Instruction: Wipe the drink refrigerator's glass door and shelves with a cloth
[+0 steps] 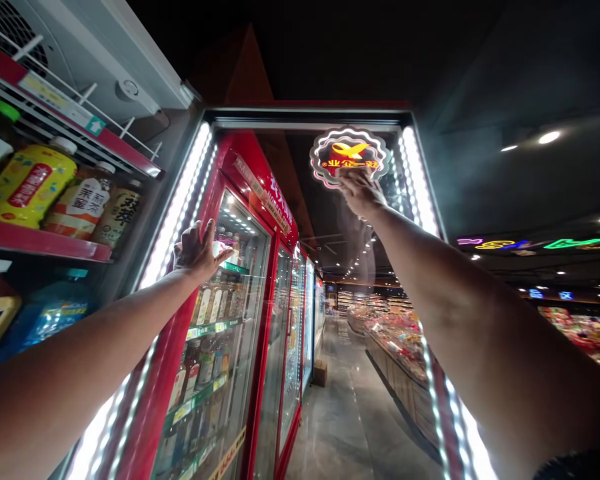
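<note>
A glass cooler door (300, 115), framed by bright LED strips, stands in front of me, and I look through its pane. My right hand (363, 192) reaches up to the upper right of the glass. Its fingers lie over the lower edge of a round, scalloped sticker (350, 152) with an orange emblem; I see nothing held in them. A hazy smear shows on the pane below that hand. My left hand (197, 252) is at the left LED strip (180, 200), fingers spread, with nothing visible in it. Whether its fingertips touch the glass cannot be made out.
On the left, cooler shelves (55, 237) hold several drinks, among them a yellow bottle (30, 180). Beyond the glass stands a red drinks fridge (260, 320) with stocked shelves. A grey aisle floor (337, 413), a cardboard box (321, 373) and a long display counter (400, 373) lie further off.
</note>
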Demonstrator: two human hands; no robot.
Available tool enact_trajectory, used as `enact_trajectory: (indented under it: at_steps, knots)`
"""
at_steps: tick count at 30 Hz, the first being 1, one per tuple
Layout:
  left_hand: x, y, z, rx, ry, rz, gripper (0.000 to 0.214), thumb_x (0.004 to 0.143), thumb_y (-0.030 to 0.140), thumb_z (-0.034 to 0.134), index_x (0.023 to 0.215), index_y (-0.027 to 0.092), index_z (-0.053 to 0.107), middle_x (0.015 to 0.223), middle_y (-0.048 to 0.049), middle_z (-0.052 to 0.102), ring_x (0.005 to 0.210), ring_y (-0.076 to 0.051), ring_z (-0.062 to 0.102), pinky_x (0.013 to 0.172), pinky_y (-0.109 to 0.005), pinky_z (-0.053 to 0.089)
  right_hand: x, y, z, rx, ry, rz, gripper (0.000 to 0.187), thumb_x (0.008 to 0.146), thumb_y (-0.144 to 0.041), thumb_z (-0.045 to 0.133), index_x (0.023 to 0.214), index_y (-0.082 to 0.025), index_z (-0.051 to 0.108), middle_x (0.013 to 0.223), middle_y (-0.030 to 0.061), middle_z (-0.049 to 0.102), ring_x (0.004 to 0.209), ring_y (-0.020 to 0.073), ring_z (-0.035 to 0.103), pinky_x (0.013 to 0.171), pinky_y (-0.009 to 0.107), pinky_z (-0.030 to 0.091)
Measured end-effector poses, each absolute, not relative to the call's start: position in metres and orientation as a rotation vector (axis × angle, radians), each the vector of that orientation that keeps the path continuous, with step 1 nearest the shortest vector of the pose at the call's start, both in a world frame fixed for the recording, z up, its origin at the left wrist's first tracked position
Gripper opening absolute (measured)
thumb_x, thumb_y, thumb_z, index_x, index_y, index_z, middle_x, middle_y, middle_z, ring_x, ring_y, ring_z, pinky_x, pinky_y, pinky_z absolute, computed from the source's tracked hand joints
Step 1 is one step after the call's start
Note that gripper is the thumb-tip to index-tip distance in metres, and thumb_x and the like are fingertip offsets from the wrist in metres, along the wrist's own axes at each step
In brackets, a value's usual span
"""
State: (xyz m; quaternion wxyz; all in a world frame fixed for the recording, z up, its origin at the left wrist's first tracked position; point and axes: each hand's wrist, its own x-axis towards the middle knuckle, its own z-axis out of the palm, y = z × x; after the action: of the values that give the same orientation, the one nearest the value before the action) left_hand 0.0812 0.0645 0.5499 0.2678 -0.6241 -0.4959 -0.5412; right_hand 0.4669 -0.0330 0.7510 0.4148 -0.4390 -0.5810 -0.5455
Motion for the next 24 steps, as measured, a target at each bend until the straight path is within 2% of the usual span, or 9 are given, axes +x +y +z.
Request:
enact_trajectory:
  at_steps: [2, 3, 8, 14, 19, 21, 24]
  knots:
    - [0.081, 0.067, 0.55, -1.705, -1.352, -1.479, 0.098, 0.09, 0.074, 0.039, 0.166, 0.022, 0.006, 0.171, -0.02, 0.01, 0.156, -0.041, 0.015, 0.119, -0.067, 0.029, 0.481, -0.039, 0.735, -1.129, -1.349, -1.318, 0.047, 0.107, -0.037, 0.035, 0.151, -0.032, 0.053, 0.165, 0.003, 0.042, 0.155, 0.0314, 0.029, 0.123, 0.069, 0.027]
    - [0.08, 0.068, 0.55, -1.712, -1.357, -1.495, 0.099, 0.089, 0.075, 0.038, 0.166, 0.023, 0.006, 0.172, -0.0193, 0.008, 0.157, -0.041, 0.014, 0.119, -0.068, 0.028, 0.484, -0.041, 0.726, -1.133, -1.339, -1.313, 0.047, 0.107, -0.036, 0.036, 0.151, -0.032, 0.053, 0.165, 0.0028, 0.042, 0.156, 0.0311, 0.029, 0.124, 0.069, 0.026]
    - [0.081, 0.07, 0.549, -1.696, -1.342, -1.532, 0.101, 0.087, 0.077, 0.037, 0.166, 0.022, 0.007, 0.172, -0.0186, 0.009, 0.155, -0.044, 0.017, 0.119, -0.068, 0.028, 0.471, -0.035, 0.677, -1.002, -1.694, -1.456, 0.041, 0.105, -0.033, 0.047, 0.142, -0.037, 0.062, 0.159, -0.0057, 0.051, 0.155, 0.021, 0.034, 0.131, 0.051, 0.027]
    - [0.08, 0.075, 0.547, -1.672, -1.324, -1.551, 0.103, 0.086, 0.079, 0.038, 0.166, 0.023, 0.007, 0.172, -0.0185, 0.012, 0.154, -0.045, 0.019, 0.117, -0.068, 0.03, 0.473, -0.04, 0.656, -0.976, -1.637, -1.434, 0.04, 0.102, -0.025, 0.051, 0.137, -0.039, 0.066, 0.156, -0.0035, 0.055, 0.152, 0.0234, 0.041, 0.128, 0.061, 0.027]
    - [0.079, 0.076, 0.547, -1.662, -1.333, -1.541, 0.103, 0.087, 0.079, 0.038, 0.167, 0.024, 0.004, 0.172, -0.0185, 0.012, 0.154, -0.044, 0.02, 0.117, -0.067, 0.031, 0.48, -0.046, 0.618, -0.858, -2.018, -1.44, 0.036, 0.102, -0.031, 0.054, 0.129, -0.05, 0.069, 0.151, -0.0126, 0.058, 0.149, 0.0219, 0.046, 0.125, 0.057, 0.036]
    - [0.079, 0.076, 0.547, -1.651, -1.336, -1.537, 0.104, 0.087, 0.079, 0.039, 0.167, 0.023, 0.003, 0.171, -0.0193, 0.013, 0.153, -0.044, 0.021, 0.117, -0.067, 0.032, 0.493, -0.052, 0.614, -0.853, -2.013, -1.451, 0.036, 0.101, -0.03, 0.053, 0.128, -0.048, 0.069, 0.15, -0.0109, 0.059, 0.148, 0.0222, 0.048, 0.125, 0.058, 0.036]
    - [0.079, 0.077, 0.545, -1.635, -1.33, -1.542, 0.104, 0.086, 0.081, 0.038, 0.167, 0.023, 0.006, 0.17, -0.0197, 0.015, 0.152, -0.045, 0.023, 0.116, -0.067, 0.033, 0.509, -0.06, 0.622, -0.924, -1.653, -1.482, 0.037, 0.101, -0.027, 0.048, 0.125, -0.039, 0.074, 0.15, -0.0032, 0.061, 0.147, 0.0255, 0.048, 0.125, 0.061, 0.033]
